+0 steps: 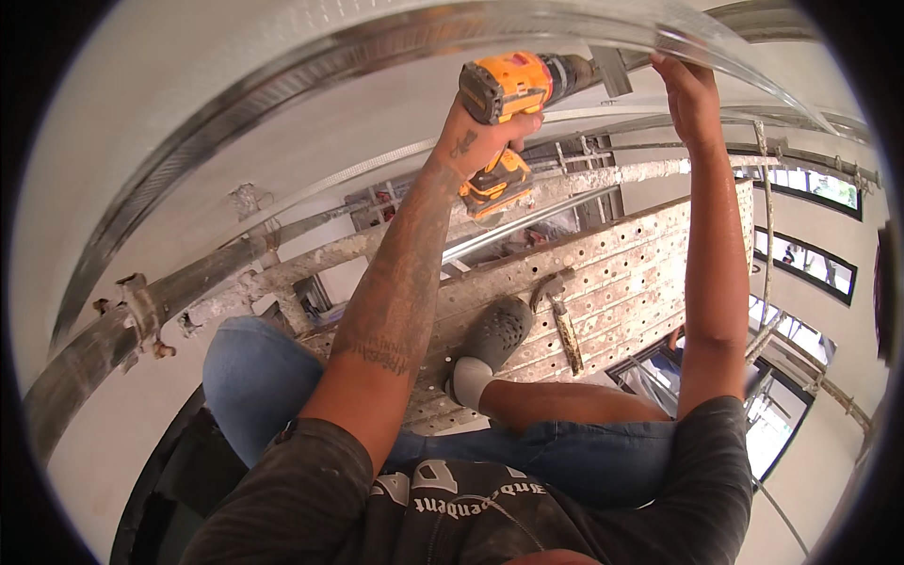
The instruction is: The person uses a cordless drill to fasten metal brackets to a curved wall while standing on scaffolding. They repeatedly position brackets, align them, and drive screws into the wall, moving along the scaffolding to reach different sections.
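My left hand (492, 134) is wrapped round the grip of a yellow and black cordless drill (513, 83). The drill's chuck points right, toward a short metal bracket (612, 72) hanging beside a thin metal channel (377, 40). That channel curves across the top of the view. My right hand (689, 89) is raised at the channel's right part, its thumb and fingers closed on the metal; the fingertips are partly hidden behind it. Whether a screw or bit sits at the drill's tip cannot be made out.
Below me is a perforated metal scaffold plank (621, 273), with a hammer (565, 325) lying next to my grey clog (504, 334). Scaffold tubes run along the left with a rusty clamp (141, 315). An upright pole (767, 217) stands at right, near windows (805, 264).
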Tool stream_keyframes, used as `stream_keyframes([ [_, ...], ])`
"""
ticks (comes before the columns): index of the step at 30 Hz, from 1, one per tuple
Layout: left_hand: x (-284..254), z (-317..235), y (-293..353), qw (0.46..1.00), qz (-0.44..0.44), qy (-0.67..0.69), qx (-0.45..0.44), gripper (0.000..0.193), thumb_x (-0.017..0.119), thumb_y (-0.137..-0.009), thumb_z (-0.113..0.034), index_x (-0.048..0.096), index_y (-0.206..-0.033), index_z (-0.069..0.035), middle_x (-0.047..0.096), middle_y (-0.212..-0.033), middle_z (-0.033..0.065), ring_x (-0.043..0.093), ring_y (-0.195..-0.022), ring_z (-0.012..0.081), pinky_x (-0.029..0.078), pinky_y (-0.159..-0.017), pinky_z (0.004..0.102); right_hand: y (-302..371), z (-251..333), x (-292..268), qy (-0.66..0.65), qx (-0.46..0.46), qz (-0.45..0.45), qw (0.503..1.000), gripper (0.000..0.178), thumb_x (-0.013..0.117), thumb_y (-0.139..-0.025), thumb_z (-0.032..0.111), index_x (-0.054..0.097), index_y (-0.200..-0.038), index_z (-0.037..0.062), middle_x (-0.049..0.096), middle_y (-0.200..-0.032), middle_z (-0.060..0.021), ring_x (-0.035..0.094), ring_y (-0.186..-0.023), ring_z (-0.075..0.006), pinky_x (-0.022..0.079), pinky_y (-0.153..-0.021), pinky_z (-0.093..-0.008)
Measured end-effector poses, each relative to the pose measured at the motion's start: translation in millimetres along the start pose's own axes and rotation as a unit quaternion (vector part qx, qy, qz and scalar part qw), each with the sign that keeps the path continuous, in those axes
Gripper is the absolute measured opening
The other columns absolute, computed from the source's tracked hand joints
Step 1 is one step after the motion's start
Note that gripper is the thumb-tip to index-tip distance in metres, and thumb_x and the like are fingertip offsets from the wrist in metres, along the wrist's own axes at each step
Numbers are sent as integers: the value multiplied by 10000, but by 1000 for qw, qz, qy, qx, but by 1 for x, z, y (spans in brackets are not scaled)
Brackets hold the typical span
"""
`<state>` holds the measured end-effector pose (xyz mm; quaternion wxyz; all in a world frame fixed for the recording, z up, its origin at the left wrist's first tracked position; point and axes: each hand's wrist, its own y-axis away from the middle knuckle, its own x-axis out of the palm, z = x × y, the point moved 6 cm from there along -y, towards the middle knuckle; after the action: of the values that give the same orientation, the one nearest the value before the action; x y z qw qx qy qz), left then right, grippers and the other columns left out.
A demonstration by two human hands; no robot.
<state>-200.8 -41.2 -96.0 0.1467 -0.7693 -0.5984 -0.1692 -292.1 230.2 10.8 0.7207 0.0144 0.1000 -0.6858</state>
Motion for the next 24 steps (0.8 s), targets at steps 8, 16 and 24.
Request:
stream_keyframes([
  [8, 5, 17, 0, 1000, -8, 16, 8, 252, 793, -842, -101, 688, -1050, -6, 715, -846, 40, 634, -577, 108, 518, -512, 279, 49, -17, 30, 291, -42, 34, 955, 741, 763, -868, 42, 357, -1487, 11, 619, -1294, -228, 644, -1189, -316, 516, -1029, -418],
  [16, 3, 16, -2, 1000, -6, -3, 22, 274, 804, -846, -149, 695, -1055, -10, 714, -827, 34, 639, -564, 107, 536, -530, 279, 47, -3, 28, 489, -198, -22, 850, 542, 795, -896, 187, 537, -1325, -19, 703, -1157, -167, 721, -1012, -269, 563, -891, -377],
  [24, 11, 10, -5, 999, 12, -31, 24, 218, 758, -870, -91, 701, -1068, -18, 736, -928, 65, 615, -640, 111, 536, -586, 295, 50, -12, 25, 448, -142, -24, 883, 512, 794, -912, 184, 550, -1303, -39, 716, -1132, -150, 722, -1001, -245, 560, -896, -371],
])
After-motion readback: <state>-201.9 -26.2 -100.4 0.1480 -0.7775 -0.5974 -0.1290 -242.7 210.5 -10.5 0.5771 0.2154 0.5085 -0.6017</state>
